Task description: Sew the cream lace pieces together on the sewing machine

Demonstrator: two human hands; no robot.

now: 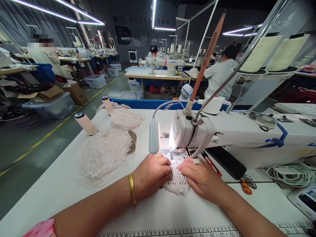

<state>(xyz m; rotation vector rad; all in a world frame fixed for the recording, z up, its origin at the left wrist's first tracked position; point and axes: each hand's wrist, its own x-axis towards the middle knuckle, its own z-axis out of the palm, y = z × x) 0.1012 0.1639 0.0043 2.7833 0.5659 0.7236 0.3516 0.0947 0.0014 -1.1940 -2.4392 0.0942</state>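
A piece of white lace (176, 182) lies under the needle area of a white sewing machine (182, 128). My left hand (153, 172) grips its left side, fingers bent together against the fabric. On the other side my right hand (201, 176) pinches the lace with thumb and fingers. The presser foot area is lit by a small grey lamp (154, 137) on a bendy neck. A larger pile of lace pieces (105, 154) rests on the table to the left, with a smaller lace pile (125, 118) behind it.
Two thread cones (86, 124) stand at the table's left edge. Right of the needle lie orange-handled snips (211, 164), a black phone (227, 163) and a coiled white cable (291, 174). A printed ruler strip (192, 230) runs along the front edge. Other people sit at machines beyond.
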